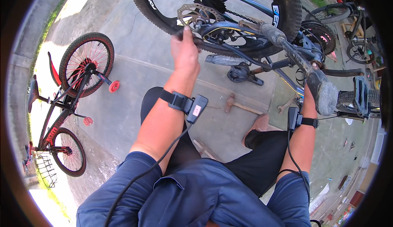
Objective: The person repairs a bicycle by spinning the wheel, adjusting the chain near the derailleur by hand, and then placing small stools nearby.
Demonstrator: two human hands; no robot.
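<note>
we see knobbly matt rubber on the tyre (293, 7), dull bare metal on the perforated brake disc (192, 9), and glossy paint along the frame (254, 3). our shirt (241, 190) is matt cloth, the hammer (245, 107) wooden-handled, the concrete floor (127, 79) smooth and dull.

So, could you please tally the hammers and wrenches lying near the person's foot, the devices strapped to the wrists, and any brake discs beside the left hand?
Hammer: 1
Wrench: 1
Wrist-strapped devices: 2
Brake disc beside the left hand: 1
Total: 5
</note>
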